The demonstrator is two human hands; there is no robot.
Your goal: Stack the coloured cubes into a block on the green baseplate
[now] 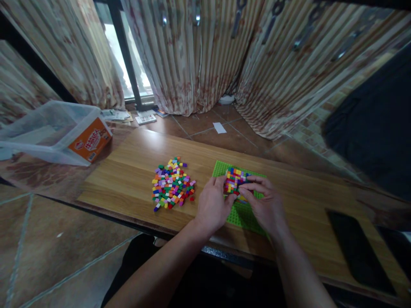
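Observation:
A colourful block of small toy bricks (233, 179) sits on a green studded baseplate (240, 216). My left hand (213, 203) is curled against the block's left side, fingers at its upper edge and thumb along its lower edge. From the right, my right hand (265, 201) reaches over the block, thumb and forefinger pinched at a dark brick; their tips partly hide it. Both hands cover parts of the baseplate. Left of them lies a loose pile of toy bricks (171, 186) in many colours.
A wooden board (128, 171) forms the work surface. A clear plastic bin (48, 149) with an orange label stands at its far left. On the right lies a flat black object (358, 248). Booklets (146, 119) and a white paper (219, 127) lie beyond the board, before striped curtains (192, 64).

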